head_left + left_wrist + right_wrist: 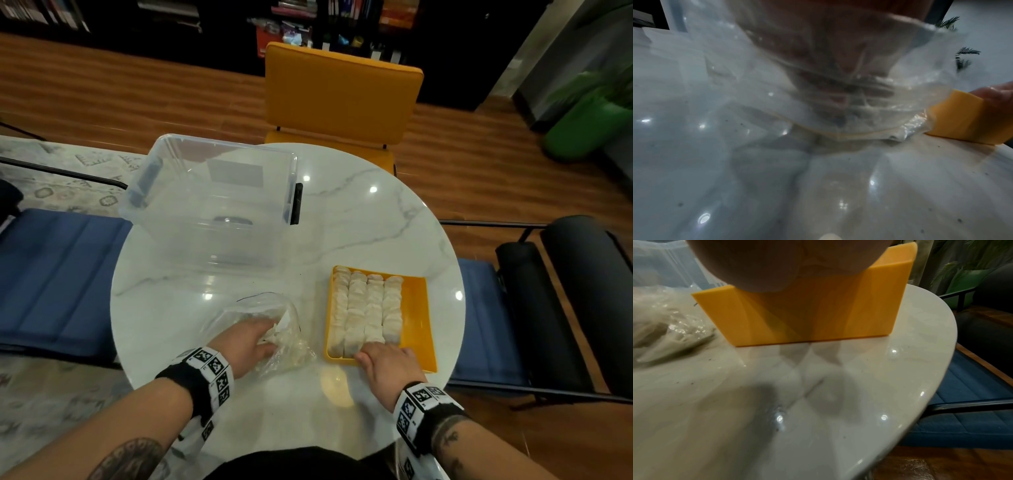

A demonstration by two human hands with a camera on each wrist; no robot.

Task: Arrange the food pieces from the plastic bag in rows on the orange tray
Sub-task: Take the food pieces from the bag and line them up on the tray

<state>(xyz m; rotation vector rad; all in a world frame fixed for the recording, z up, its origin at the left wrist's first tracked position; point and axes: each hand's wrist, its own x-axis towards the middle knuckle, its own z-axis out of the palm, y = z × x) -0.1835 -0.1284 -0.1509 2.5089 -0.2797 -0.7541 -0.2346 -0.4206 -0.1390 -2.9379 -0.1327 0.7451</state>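
Forearms: I see both reaching over the near edge of the round marble table (pixel 359 219), each wrist banded with black-and-white markers.
Surroundings: one clear storage bin (pixel 212 198) stands at 11 o'clock on the table; one orange chair (pixel 342 99) sits beyond it at 12 o'clock, blue seats at 9 and 3 o'clock. Nothing lies between bag and tray.
Count: one plastic bag (pixel 270 329), one orange tray (pixel 416 315), four rows of food pieces (pixel 366 311) filling the tray's left part; I cannot count the single pieces.
Left hand (pixel 246 342): inside the bag at 7 o'clock on the table, its fingers among the pale pieces there; from the left wrist view, film blurs them, so I cannot tell whether they pinch anything.
Right hand (pixel 387 363): at the tray's near edge, 5 o'clock, fingers curled down touching the nearest row ends; I cannot tell whether they hold a piece.
Bag to tray: just beside, bag at the tray's 9 o'clock.
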